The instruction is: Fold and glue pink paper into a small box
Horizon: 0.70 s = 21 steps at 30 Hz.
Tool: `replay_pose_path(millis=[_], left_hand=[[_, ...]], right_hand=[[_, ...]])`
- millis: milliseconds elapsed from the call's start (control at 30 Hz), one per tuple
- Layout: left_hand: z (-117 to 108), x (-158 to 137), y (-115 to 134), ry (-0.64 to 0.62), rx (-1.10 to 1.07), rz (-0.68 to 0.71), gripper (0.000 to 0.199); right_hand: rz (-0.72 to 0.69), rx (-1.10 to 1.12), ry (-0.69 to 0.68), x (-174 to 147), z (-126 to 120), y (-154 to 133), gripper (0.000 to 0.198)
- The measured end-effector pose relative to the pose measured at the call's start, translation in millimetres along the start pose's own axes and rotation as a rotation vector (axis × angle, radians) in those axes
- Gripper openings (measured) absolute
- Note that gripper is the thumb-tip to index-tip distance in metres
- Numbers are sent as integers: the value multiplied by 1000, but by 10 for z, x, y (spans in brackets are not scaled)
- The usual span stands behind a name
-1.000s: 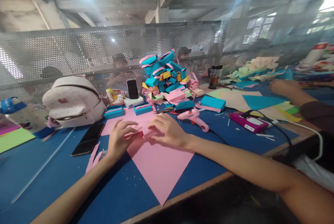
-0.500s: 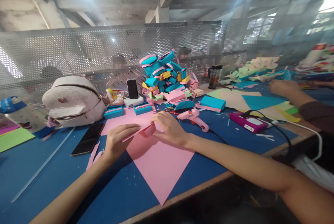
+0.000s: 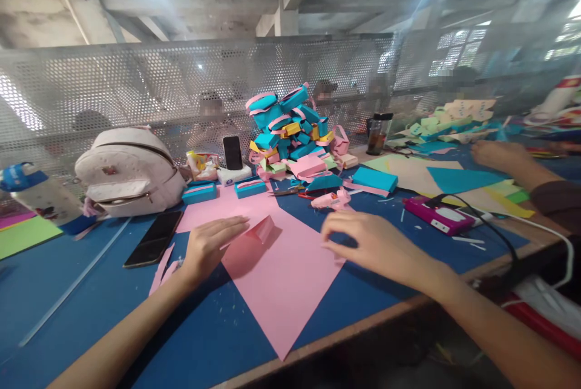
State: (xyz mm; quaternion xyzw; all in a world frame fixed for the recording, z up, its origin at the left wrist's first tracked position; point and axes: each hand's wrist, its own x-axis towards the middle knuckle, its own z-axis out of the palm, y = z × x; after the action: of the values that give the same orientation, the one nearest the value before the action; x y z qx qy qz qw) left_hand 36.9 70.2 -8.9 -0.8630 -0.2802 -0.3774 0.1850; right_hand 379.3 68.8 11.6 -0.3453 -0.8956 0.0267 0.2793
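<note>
My left hand is closed on a small folded piece of pink paper, its creased end sticking out past the fingertips. It hovers over a large pink paper sheet that lies on the blue table. To the right of it, my right hand holds nothing, with the thumb and curled fingers apart above the sheet's right edge. Just behind that hand lies a pink hot glue gun, its handle hidden by the hand. Scissors rest behind the sheet.
Blue, pink and yellow paper boxes are piled at the back. A backpack, a black phone and a bottle stand or lie left. At right are a magenta power strip, cables and another person's hand.
My right hand has let go of the folded pink paper and moved right, close to the glue gun. My left hand still holds the paper in about the same place.
</note>
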Motion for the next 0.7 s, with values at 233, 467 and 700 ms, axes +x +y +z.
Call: replay_pose_path(millis=[233, 467, 700], left_hand=[[-9, 63, 61, 16, 51, 31, 32], [-20, 92, 100, 37, -13, -26, 30], [9, 45, 58, 88, -39, -85, 28]], right_hand=[[506, 33, 123, -370, -32, 923, 36], [517, 530, -169, 31, 165, 1049, 48], [551, 431, -138, 175, 76, 885, 49]])
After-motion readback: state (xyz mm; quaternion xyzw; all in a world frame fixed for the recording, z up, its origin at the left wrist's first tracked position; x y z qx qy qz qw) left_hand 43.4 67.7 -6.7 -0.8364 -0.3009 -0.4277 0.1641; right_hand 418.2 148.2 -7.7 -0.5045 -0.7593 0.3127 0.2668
